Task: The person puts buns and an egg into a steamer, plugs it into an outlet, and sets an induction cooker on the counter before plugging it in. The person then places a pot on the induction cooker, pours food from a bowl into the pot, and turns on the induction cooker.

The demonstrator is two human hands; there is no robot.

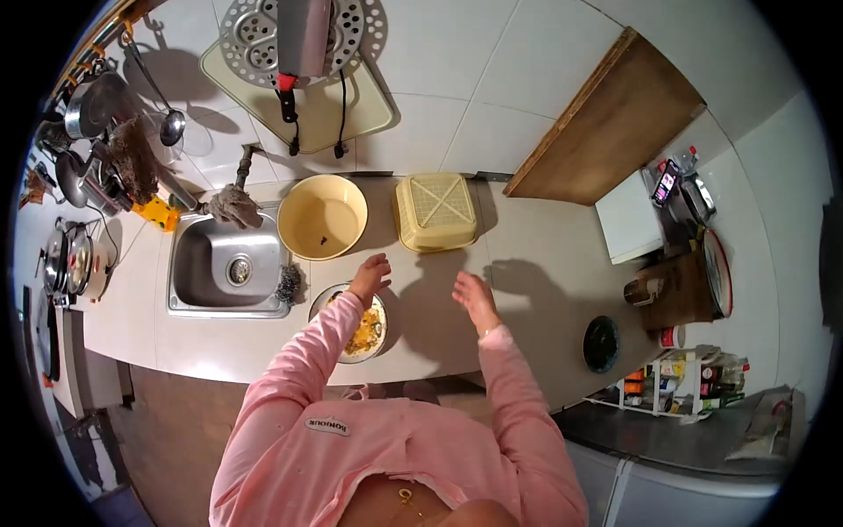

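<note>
Both of my arms, in pink sleeves, reach over the light counter. My left hand (pixel 370 278) is above the upper edge of a plate (pixel 378 339) with yellow food on it, its fingers loosely curved and nothing visible in them. To the right, my right hand (pixel 475 300) hovers over the counter with fingers apart, holding nothing. Beyond my hands stand a yellow bowl (pixel 322 217) with a small dark bit inside and, beside it, an upturned yellow basket (pixel 435 212). My wrist covers part of the plate.
A steel sink (pixel 202 263) with a scourer (pixel 288 284) at its edge lies left. Right are a dark bowl (pixel 601 343), a phone (pixel 666 183) and a bottle rack (pixel 654 386). A wooden board (pixel 610 123) leans at the wall; a cleaver (pixel 304 39) hangs above.
</note>
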